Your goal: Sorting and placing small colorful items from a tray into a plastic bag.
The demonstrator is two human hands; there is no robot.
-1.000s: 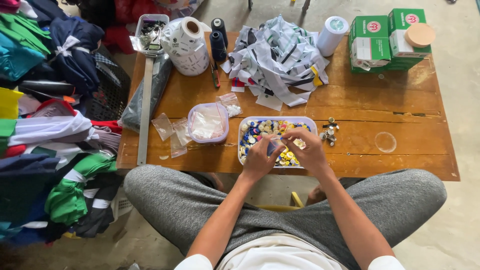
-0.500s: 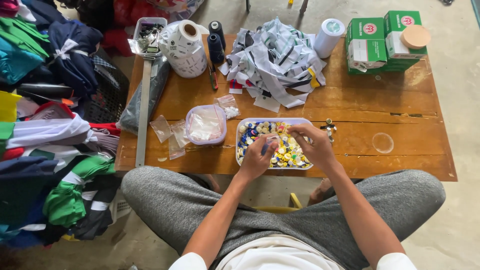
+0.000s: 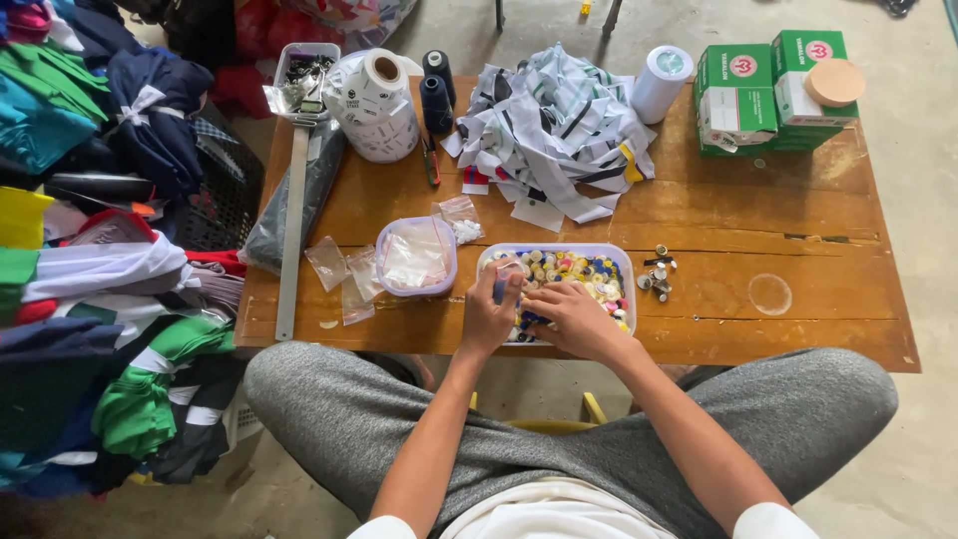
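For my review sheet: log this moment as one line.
left hand: pinching a small blue piece over tray | right hand: fingers down in tray of coloured buttons | beside: lidded tub, small clear bags | wooden table

A wooden table [image 3: 758, 215] carries a tray [image 3: 621, 262] of mixed coloured buttons at its near edge. The left hand [image 3: 489, 314] is raised over the tray's left end, pinching what looks like a small blue piece. The right hand [image 3: 574, 317] rests in the buttons beside it. Left of the tray sits a clear tub [image 3: 415, 256] among small bags [image 3: 342, 271]. Farther off lie a scrap pile [image 3: 559, 130], thread cones [image 3: 436, 92] and green boxes [image 3: 763, 90]. Clothes [image 3: 90, 250] pile up at far left.
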